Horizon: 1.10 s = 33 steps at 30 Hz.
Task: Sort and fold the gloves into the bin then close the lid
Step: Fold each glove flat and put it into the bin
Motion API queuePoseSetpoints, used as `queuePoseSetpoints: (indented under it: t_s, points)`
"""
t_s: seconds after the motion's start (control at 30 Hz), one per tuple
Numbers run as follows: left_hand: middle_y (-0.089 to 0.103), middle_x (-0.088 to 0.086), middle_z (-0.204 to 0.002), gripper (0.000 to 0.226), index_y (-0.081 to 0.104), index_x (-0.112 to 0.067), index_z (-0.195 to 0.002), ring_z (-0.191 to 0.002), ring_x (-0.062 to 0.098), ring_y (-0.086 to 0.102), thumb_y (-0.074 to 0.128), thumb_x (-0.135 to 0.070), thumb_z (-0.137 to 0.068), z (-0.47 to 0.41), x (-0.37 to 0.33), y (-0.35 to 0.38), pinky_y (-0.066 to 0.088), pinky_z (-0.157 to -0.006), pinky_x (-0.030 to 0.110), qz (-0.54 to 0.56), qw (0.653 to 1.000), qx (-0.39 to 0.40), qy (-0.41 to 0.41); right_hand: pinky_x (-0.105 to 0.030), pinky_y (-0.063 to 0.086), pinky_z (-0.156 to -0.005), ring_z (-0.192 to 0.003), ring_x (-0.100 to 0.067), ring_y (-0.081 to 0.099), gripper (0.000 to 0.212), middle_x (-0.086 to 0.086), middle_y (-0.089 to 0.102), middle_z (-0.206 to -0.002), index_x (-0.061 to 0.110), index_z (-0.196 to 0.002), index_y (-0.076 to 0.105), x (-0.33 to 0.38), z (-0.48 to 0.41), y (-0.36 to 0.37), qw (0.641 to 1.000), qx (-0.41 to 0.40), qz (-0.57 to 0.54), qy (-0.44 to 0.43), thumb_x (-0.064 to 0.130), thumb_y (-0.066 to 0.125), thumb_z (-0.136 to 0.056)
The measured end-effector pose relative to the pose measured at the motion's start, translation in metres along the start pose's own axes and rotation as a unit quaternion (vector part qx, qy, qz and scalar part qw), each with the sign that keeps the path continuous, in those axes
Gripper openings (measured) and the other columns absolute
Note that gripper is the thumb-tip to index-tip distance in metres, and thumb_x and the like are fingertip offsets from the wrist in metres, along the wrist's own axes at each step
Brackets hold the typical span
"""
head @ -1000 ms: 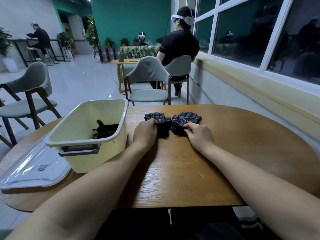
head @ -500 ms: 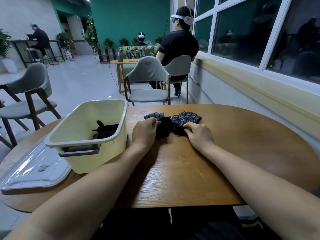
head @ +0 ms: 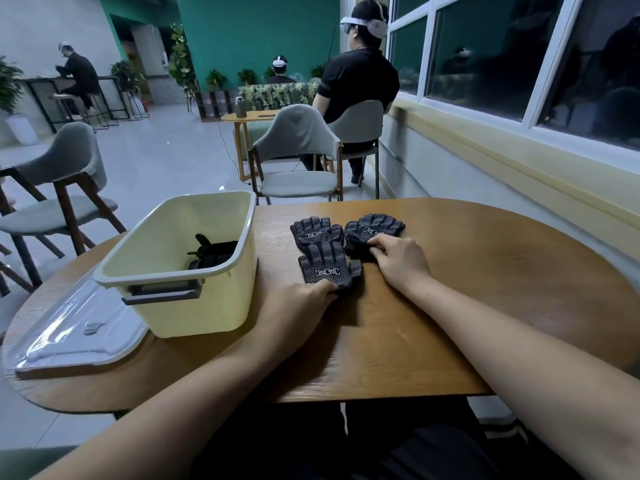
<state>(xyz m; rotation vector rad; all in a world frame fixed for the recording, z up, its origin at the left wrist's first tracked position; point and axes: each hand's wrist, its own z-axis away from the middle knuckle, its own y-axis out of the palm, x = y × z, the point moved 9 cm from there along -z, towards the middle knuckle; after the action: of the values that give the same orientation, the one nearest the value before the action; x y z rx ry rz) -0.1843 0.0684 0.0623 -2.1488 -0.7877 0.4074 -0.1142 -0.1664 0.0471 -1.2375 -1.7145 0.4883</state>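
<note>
**Both hands on black gloves beside the open bin**

Three black dotted gloves lie flat on the wooden table (head: pixel 485 289), just right of the bin. The near glove (head: pixel 325 266) lies with its fingers pointing away from the person and overlaps the lower edge of the far glove (head: pixel 313 230) behind it. The right glove (head: pixel 375 226) lies just beside the far one, its fingers fanned toward the far edge of the table. All three show a pale printed mark across the back.

The left hand (head: pixel 304 301) has its fingers curled over the cuff of the near glove and grips it at the end nearest the person. The right hand (head: pixel 401 261) pinches the dark cuff of the right glove between thumb and fingertips, where the fabric is bunched up. Both forearms reach in from the bottom of the view.

The pale yellow bin (head: pixel 194 306) stands open on the left part of the table, a grey handle (head: pixel 162 294) on its near wall. Inside it, against the right wall, lies a dark bundle of gloves (head: pixel 214 254); how many cannot be told. The clear lid (head: pixel 69 341) lies flat on the table to the left of the bin, its corner tucked under the bin's near left side and its outer edge over the table rim.

Past the table stand grey chairs with wooden legs (head: pixel 298 157), and a person in a black shirt (head: pixel 356 84) wearing a headset sits with their back turned, beside the dark windows (head: pixel 485 53).
</note>
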Motion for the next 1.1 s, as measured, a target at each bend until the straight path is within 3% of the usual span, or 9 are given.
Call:
queuePoseSetpoints:
  t_s: [0.1,0.2,0.33,0.47,0.67,0.8,0.93,1.03,1.1]
  points:
    - [0.075,-0.003,-0.074,0.011,0.076,-0.024,-0.098,-0.057,0.025,0.069,0.07,-0.032,-0.094,0.011,-0.016,-0.011,0.046,-0.047,0.029,-0.027,0.998,-0.013,0.063,-0.041,0.059,-0.08,-0.09,-0.032,0.073,0.017,-0.002,0.08,-0.095,0.033,-0.112,0.077,0.001,0.0,0.0,1.0,0.0,-0.003,0.0,0.029,0.068,-0.099]
    - [0.074,-0.007,-0.083,0.019,0.073,-0.025,-0.101,-0.072,0.021,0.072,0.058,-0.036,-0.097,0.02,-0.029,-0.009,0.053,-0.065,0.034,-0.006,0.994,0.029,0.108,-0.04,0.059,-0.079,-0.089,-0.032,0.073,0.017,-0.003,0.08,-0.095,0.032,-0.112,0.077,0.002,0.001,-0.002,1.0,-0.001,-0.003,-0.001,0.028,0.068,-0.099]
    - [0.07,-0.009,-0.088,0.024,0.072,-0.027,-0.099,-0.079,0.018,0.069,0.055,-0.045,-0.098,0.028,-0.04,-0.018,0.05,-0.07,0.035,0.028,0.991,0.059,0.117,-0.041,0.059,-0.082,-0.091,-0.032,0.074,0.016,-0.003,0.081,-0.096,0.03,-0.112,0.078,0.004,0.001,-0.002,1.0,-0.003,-0.001,-0.006,0.027,0.069,-0.099]
    - [0.069,-0.01,-0.095,0.048,0.076,-0.027,-0.097,-0.086,0.014,0.065,0.048,-0.065,-0.105,0.032,-0.043,-0.02,0.052,-0.074,0.034,0.117,0.985,0.109,0.07,-0.042,0.059,-0.084,-0.093,-0.032,0.074,0.017,-0.004,0.081,-0.099,0.03,-0.113,0.078,0.004,0.002,-0.003,1.0,-0.001,-0.001,-0.004,0.027,0.069,-0.099]
    - [0.064,-0.011,-0.099,0.017,0.07,-0.026,-0.093,-0.082,0.008,0.061,0.074,-0.043,-0.094,0.028,-0.026,-0.005,0.055,-0.074,0.035,0.203,0.968,0.145,0.011,-0.041,0.059,-0.084,-0.092,-0.031,0.074,0.017,-0.003,0.081,-0.099,0.03,-0.114,0.078,0.006,0.003,-0.004,1.0,0.003,0.0,-0.002,0.028,0.068,-0.1]
    - [0.063,-0.012,-0.092,0.018,0.068,-0.026,-0.094,-0.079,0.006,0.06,0.083,-0.033,-0.088,0.027,-0.023,-0.004,0.056,-0.073,0.035,0.233,0.96,0.151,-0.027,-0.042,0.059,-0.083,-0.091,-0.031,0.074,0.016,-0.004,0.081,-0.097,0.029,-0.113,0.077,0.006,0.003,-0.004,1.0,0.008,-0.003,-0.001,0.027,0.068,-0.1]
    - [0.062,-0.016,-0.103,0.034,0.066,-0.029,-0.11,-0.091,0.004,0.055,0.086,-0.04,-0.085,0.03,-0.014,-0.001,0.05,-0.079,0.027,0.209,0.967,0.138,-0.047,-0.041,0.06,-0.082,-0.091,-0.029,0.074,0.016,-0.002,0.081,-0.097,0.03,-0.113,0.077,0.008,0.004,-0.006,1.0,0.01,-0.004,0.002,0.028,0.068,-0.1]
    - [0.064,-0.016,-0.125,0.053,0.063,-0.034,-0.132,-0.115,0.006,0.051,0.08,-0.055,-0.086,0.032,-0.006,0.004,0.041,-0.093,0.023,0.171,0.972,0.147,-0.059,-0.039,0.06,-0.083,-0.091,-0.024,0.074,0.016,0.003,0.081,-0.098,0.032,-0.113,0.078,0.006,0.004,-0.007,1.0,0.016,-0.02,0.016,0.028,0.069,-0.1]
    - [0.063,-0.019,-0.135,0.062,0.06,-0.038,-0.141,-0.127,0.006,0.05,0.068,-0.068,-0.087,0.033,-0.004,0.009,0.041,-0.106,0.027,0.157,0.969,0.176,-0.068,-0.039,0.061,-0.084,-0.093,-0.021,0.074,0.016,0.006,0.081,-0.1,0.033,-0.111,0.078,0.005,0.003,-0.009,0.999,0.019,-0.035,0.025,0.029,0.07,-0.099]
